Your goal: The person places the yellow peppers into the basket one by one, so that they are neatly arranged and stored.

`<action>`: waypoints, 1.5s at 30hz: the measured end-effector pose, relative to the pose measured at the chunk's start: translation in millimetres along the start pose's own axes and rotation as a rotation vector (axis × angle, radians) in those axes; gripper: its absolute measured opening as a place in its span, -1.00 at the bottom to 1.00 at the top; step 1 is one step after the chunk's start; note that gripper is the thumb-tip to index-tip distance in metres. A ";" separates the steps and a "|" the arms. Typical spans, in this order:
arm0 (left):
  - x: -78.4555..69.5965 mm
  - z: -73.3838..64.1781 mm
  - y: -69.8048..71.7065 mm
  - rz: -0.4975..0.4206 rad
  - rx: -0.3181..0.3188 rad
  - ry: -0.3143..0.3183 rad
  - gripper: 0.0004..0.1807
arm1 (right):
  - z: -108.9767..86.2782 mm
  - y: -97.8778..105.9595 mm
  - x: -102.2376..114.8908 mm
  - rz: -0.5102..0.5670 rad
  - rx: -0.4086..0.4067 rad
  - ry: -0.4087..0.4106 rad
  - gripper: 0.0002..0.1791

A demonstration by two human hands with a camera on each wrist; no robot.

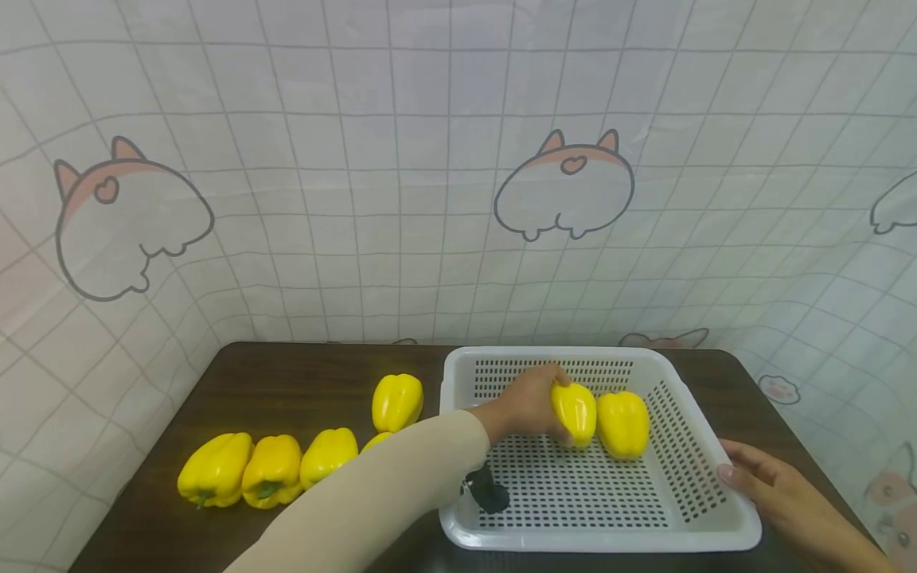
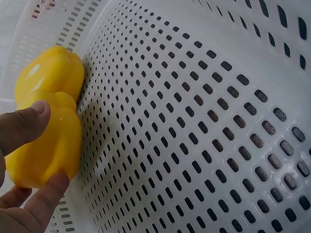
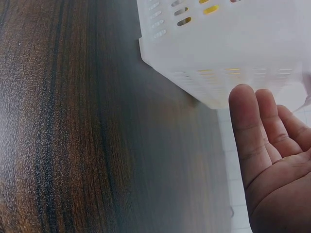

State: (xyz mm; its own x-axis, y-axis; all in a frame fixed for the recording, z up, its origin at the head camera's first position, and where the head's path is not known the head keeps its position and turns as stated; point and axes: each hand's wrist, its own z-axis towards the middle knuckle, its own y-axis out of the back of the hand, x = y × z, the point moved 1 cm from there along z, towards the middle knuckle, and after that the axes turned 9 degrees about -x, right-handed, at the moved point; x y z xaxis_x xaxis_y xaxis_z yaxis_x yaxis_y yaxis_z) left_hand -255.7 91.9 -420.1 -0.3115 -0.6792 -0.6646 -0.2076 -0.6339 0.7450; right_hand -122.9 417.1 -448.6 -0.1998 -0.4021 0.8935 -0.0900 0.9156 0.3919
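Observation:
In the head view, my left hand (image 1: 533,402) grips a yellow bell pepper (image 1: 575,415) inside a white perforated plastic basket (image 1: 573,539). The left wrist view shows the thumb (image 2: 29,124) on one side of that pepper and fingertips on the other. A second bell pepper (image 1: 623,426) lies right beside it, on the basket floor. At the basket's right rim, my right hand (image 1: 777,485) rests with its thumb tip on the edge. Its fingers (image 3: 249,121) extend loosely along the outer wall in the right wrist view; whether they press the wall is unclear.
Several yellow bell peppers (image 1: 215,469) form a row on the dark wooden table (image 1: 294,382), left of the basket, partly behind my left sleeve (image 1: 380,497). Another pepper (image 1: 397,403) sits farther back. A gridded curtain (image 1: 401,199) hangs behind the table.

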 end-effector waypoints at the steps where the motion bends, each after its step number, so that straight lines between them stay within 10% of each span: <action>1: -0.3 0.0 -0.3 -0.005 0.004 0.002 -0.07 | 0.0 -0.4 0.5 0.001 -0.004 -0.003 -0.22; 20: -1.6 2.5 -3.8 -0.038 0.006 0.041 -0.26 | -0.1 1.1 -0.3 -0.012 0.010 0.036 -0.24; 45: -0.5 -8.9 40.2 -0.047 0.057 -0.076 -0.31 | 2.1 2.4 -2.1 -0.023 -0.015 -0.037 -0.20</action>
State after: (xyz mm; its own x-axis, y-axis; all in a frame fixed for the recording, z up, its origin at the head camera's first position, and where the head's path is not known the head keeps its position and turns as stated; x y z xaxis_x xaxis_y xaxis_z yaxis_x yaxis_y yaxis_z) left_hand -255.7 63.5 -390.4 -0.3687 -0.6179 -0.6945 -0.2757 -0.6408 0.7165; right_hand -124.7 420.1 -450.1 -0.2342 -0.4230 0.8753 -0.0809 0.9057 0.4161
